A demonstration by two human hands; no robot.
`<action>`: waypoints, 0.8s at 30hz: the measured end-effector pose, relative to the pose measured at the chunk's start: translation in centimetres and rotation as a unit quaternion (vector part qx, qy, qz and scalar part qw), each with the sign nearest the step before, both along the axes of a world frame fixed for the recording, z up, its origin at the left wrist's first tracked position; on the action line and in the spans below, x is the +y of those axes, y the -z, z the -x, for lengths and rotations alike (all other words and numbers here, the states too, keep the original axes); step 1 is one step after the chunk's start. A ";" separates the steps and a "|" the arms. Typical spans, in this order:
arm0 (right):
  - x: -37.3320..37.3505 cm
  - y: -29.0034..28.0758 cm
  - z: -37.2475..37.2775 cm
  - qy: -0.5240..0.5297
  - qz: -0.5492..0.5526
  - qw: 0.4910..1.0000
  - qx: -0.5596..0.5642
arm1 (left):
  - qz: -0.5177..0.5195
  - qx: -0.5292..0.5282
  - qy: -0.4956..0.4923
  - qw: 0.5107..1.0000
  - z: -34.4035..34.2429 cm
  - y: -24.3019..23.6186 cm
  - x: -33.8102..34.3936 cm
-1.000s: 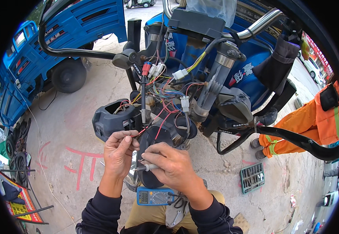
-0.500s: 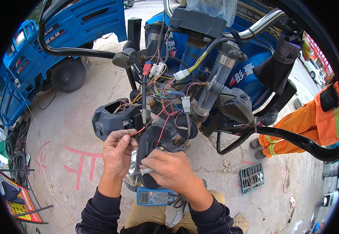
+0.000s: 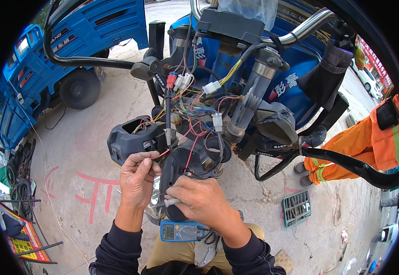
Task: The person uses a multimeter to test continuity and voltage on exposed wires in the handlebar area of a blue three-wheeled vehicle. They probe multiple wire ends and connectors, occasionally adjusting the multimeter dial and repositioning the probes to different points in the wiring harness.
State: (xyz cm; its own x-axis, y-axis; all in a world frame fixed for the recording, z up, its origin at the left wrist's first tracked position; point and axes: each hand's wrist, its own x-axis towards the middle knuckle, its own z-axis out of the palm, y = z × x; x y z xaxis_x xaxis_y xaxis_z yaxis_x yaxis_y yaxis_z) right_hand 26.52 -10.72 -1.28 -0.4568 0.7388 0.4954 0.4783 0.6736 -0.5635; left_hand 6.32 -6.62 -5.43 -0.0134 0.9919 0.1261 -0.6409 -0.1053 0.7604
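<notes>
My left hand (image 3: 139,176) pinches the end of a red wire (image 3: 163,152) between thumb and forefinger, just in front of the vehicle's exposed wiring. Closed beside it, my right hand (image 3: 198,196) grips a slim tool with a grey end (image 3: 172,201); its kind is hidden by my fingers. Another red wire (image 3: 191,153) runs down from the harness to my right fingertips. Above both hands spreads a tangle of coloured wires (image 3: 195,109) with white connectors (image 3: 212,87) and a red connector (image 3: 171,80). A blue multimeter (image 3: 182,230) rests at my lap, its leads coiled beside it.
A black plastic housing (image 3: 128,140) sits left of the wiring. Black tube bars (image 3: 364,172) arch around the front. On the ground at right lies a green tool case (image 3: 296,209). A person in orange workwear (image 3: 351,146) stands at right; a blue truck (image 3: 48,59) is parked at left.
Hardly anything differs. Both hands keep their places and grips, while the view has shifted very slightly.
</notes>
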 end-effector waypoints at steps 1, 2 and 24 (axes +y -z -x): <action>0.0 0.0 0.0 0.000 0.000 1.000 0.001 | -0.002 -0.006 0.000 1.000 0.0 0.0 0.0; 0.0 0.0 0.0 0.001 0.002 1.000 -0.002 | 0.000 0.000 0.000 1.000 0.0 0.0 0.0; 0.2 0.2 0.3 0.002 -0.024 0.999 0.043 | -0.002 -0.003 -0.002 1.000 0.1 -0.1 0.1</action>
State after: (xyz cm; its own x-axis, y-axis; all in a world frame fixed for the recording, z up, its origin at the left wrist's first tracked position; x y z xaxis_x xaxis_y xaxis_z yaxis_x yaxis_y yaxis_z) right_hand 26.22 -10.49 -1.49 -0.4083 0.7150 0.5675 0.4327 0.6990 -0.5694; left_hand 6.24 -6.53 -5.37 -0.0179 0.9914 0.1299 -0.6455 -0.1107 0.7557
